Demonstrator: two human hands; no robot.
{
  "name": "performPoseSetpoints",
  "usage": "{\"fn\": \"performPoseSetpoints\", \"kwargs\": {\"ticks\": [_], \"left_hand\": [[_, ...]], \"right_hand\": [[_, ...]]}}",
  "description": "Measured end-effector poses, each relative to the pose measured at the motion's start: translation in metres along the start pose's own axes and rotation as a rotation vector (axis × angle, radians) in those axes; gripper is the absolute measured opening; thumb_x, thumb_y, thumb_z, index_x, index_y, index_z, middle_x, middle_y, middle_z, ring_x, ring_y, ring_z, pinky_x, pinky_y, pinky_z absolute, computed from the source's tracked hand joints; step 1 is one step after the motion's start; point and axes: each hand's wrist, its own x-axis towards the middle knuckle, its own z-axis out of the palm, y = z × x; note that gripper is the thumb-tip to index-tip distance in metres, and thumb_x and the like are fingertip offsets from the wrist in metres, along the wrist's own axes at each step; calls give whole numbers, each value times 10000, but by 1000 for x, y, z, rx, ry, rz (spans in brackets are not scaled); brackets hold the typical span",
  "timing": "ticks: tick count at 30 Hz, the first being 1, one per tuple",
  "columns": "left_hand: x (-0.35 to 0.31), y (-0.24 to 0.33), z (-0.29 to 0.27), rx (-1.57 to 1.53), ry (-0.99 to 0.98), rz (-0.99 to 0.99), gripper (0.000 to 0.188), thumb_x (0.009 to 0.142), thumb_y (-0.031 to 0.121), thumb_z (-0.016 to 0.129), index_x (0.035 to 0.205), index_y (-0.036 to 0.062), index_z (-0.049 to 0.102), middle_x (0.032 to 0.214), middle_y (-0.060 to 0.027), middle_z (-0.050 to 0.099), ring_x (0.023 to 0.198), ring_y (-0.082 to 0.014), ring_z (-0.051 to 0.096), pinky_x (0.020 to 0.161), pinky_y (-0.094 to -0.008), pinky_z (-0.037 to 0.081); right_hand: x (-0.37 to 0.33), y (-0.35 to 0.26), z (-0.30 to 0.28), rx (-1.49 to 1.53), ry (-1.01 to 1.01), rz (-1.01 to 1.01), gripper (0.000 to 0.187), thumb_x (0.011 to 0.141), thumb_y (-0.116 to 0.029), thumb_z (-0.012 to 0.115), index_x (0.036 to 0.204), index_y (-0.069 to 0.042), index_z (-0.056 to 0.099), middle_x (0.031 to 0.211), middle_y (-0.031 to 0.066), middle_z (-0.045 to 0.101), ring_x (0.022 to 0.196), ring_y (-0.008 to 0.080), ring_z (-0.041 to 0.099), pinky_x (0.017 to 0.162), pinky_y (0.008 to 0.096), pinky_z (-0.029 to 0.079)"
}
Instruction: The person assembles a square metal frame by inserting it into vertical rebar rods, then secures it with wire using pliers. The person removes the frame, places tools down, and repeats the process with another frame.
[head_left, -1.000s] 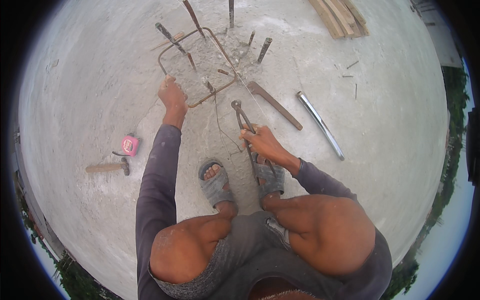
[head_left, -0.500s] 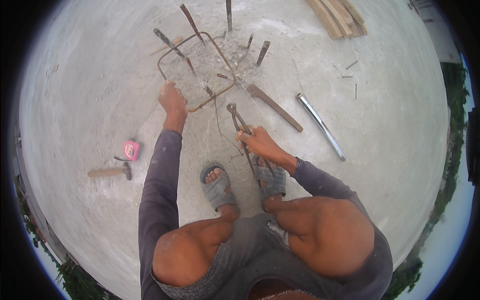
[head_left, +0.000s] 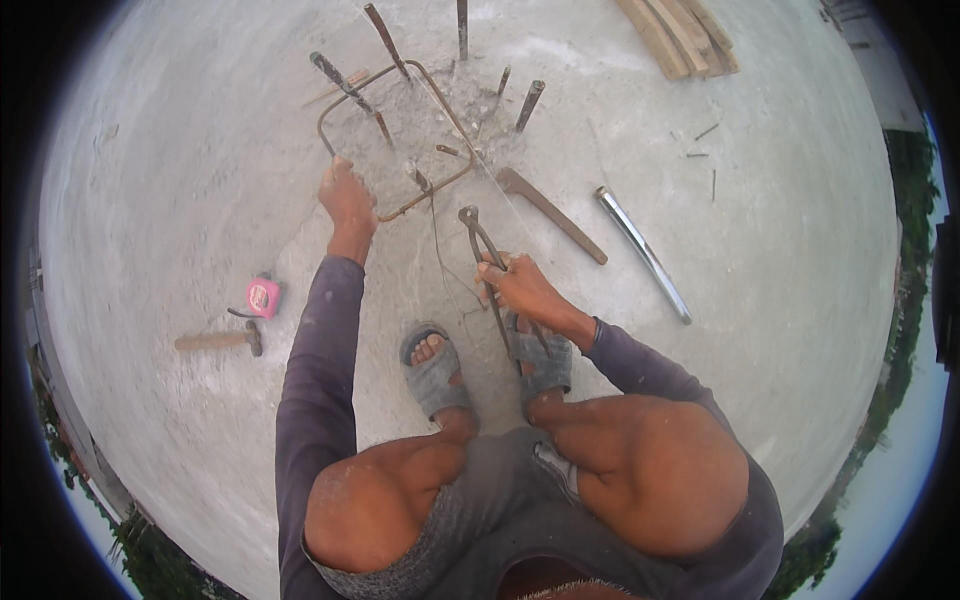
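Note:
My left hand (head_left: 348, 205) is closed round the near left corner of a rusty rebar stirrup (head_left: 466, 172), a bent rectangular loop. The loop surrounds or passes beside several upright rebar stubs (head_left: 386, 38) that stick out of the concrete. In my right hand (head_left: 522, 288) is a pair of long-handled nippers (head_left: 480, 232), gripped by the handles with the jaws pointing away from me, apart from the stirrup. A thin tie wire (head_left: 437, 240) hangs from the stirrup's near side and runs down toward my feet, close to the nippers.
Right of the stirrup lie a rusty flat bar with a hooked end (head_left: 552, 215) and a shiny metal tube (head_left: 645, 255). Several nails (head_left: 714, 185) are scattered farther right, below wooden boards (head_left: 680, 38). At left rest a pink tape measure (head_left: 263, 298) and a hammer (head_left: 220, 341).
Almost nothing differs. The view has shifted very slightly; both hands keep their grips on the stirrup and the nippers.

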Motion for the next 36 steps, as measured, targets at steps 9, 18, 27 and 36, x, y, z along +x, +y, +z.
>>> {"fn": "performPoseSetpoints", "kwargs": {"ticks": [9,18,27,36], "left_hand": [[-2,4,1,2,24,-43,214,1020,263,528,1015,52,564,663,10,444,480,-83,382,415,-281,331],[-1,-17,-24,126,-27,-57,292,982,194,580,1177,-20,618,979,-140,680,716,-215,638,633,-361,515],[-107,-40,-30,400,-114,12,386,967,232,631,1199,-74,668,943,-115,702,742,-173,640,705,-321,519],[-116,-34,-1,751,-225,346,382,923,217,678,1181,-65,701,1027,-209,745,952,-230,706,843,-338,523]], "right_hand": [[12,2,0,103,5,1,416,1009,-236,566,1220,119,605,911,126,675,822,202,683,695,354,558],[11,11,0,134,-71,50,478,1029,-252,559,1317,129,548,1014,131,665,888,213,687,747,369,581],[7,15,1,161,-30,83,509,1034,-252,553,1369,129,507,1030,157,676,873,210,690,726,360,573],[5,13,2,153,-11,70,512,1036,-250,555,1376,128,505,1049,156,681,874,206,694,699,354,568]]}}
